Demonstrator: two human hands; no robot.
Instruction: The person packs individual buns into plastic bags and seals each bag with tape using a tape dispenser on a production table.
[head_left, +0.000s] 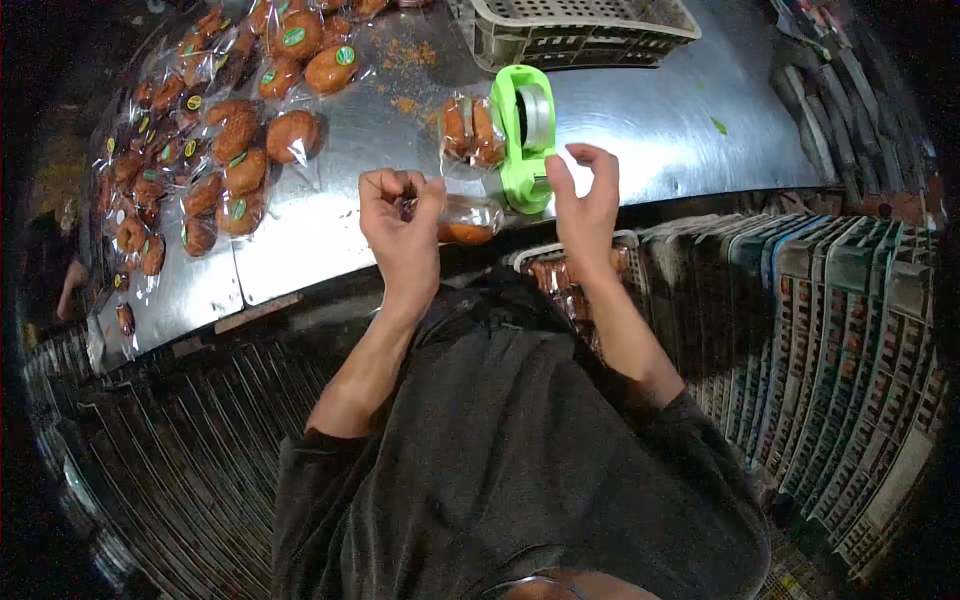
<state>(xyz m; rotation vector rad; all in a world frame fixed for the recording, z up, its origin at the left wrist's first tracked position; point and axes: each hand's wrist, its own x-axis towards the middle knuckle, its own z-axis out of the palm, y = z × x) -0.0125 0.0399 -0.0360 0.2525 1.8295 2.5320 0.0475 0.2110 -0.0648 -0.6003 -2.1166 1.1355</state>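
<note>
Head view, looking down over a steel tabletop (660,130). The left hand (400,225) is closed into a loose fist, its fingertips pressed together on the gathered neck of a clear bag (468,220) that holds a brown bun. This bag lies at the near edge of the tabletop, between the two hands. The right hand (585,205) is raised just beside a green tape dispenser (525,135). Its thumb lies against the lower end of the dispenser, and its fingers are curled above with a gap between them and the thumb. Whether a strip of tape runs between them cannot be told.

The dispenser stands on the tabletop directly behind the held bag. A second bag with two buns (470,130) rests against its left side. Farther left, many bagged buns (240,150), most bearing green stickers, lie spread across the tabletop, reaching its left edge. Orange crumbs (405,60) are scattered behind them. A pale plastic basket (580,30) sits at the far side, beyond the dispenser.

Below the tabletop edge, between the forearms, a crate (560,275) shows more brown pieces. Stacked crates (830,330) fill the right side, and wire racks (150,450) the lower left. The person wears a dark grey shirt (520,450).
</note>
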